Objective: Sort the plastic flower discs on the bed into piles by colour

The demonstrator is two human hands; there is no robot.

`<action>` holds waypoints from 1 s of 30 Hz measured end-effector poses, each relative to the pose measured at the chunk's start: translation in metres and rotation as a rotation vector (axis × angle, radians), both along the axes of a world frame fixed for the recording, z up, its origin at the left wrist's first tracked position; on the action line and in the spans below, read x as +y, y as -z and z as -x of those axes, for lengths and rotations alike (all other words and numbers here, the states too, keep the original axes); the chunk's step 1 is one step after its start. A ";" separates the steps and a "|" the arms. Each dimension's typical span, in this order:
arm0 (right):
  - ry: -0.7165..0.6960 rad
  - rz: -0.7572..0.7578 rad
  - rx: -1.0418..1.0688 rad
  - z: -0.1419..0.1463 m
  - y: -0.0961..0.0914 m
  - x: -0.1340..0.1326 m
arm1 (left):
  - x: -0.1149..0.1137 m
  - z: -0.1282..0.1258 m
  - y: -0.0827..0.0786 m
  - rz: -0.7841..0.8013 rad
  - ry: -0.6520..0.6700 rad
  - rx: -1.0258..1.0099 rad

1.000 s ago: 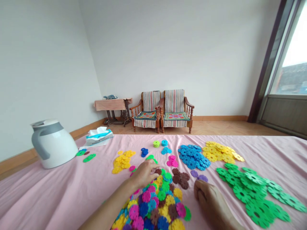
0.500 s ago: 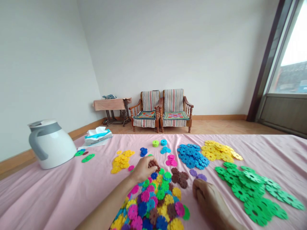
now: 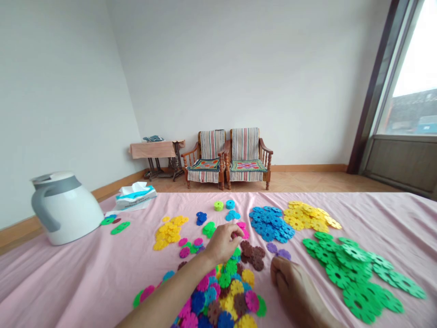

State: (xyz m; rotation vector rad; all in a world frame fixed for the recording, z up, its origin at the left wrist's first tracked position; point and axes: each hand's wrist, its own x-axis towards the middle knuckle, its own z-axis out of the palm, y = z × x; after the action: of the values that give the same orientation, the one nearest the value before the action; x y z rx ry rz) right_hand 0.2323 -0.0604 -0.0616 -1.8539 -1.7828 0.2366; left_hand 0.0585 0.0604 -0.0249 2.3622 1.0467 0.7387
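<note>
My left hand (image 3: 223, 242) reaches over the mixed heap of coloured snowflake discs (image 3: 227, 296), its fingers pinched together just left of the brown discs (image 3: 253, 255) and below the pink discs (image 3: 243, 229). What the fingertips pinch is hidden. My right hand (image 3: 290, 279) rests curled on the pink cloth right of the heap, its knuckles close to two purple discs (image 3: 278, 250); its palm faces down and is hidden.
Sorted piles lie further out: yellow (image 3: 169, 231), blue (image 3: 269, 223), yellow (image 3: 309, 216) and green (image 3: 358, 271). A white kettle (image 3: 63, 207) and a tissue pack (image 3: 134, 195) stand at the left. Two wooden armchairs (image 3: 227, 159) and a small table (image 3: 155, 150) stand by the far wall.
My left hand has lifted off the heap's top and moved right and away, toward the pink and brown discs. Loose pink and green discs now show where it was. My right hand stays put.
</note>
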 end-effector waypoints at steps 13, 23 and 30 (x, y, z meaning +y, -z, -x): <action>-0.010 -0.024 -0.029 -0.002 0.007 0.004 | -0.027 0.021 0.002 -0.124 0.036 0.215; -0.010 0.007 -0.013 -0.002 0.006 0.002 | -0.018 0.062 -0.005 -0.074 0.114 0.352; -0.012 -0.001 -0.019 -0.002 0.007 0.003 | -0.041 0.047 -0.025 -0.150 0.260 0.291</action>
State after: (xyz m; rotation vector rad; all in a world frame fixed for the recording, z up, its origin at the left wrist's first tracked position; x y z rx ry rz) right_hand 0.2345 -0.0570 -0.0684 -1.8511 -1.8074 0.2238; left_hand 0.0111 0.0199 0.0005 2.7276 0.7910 0.3975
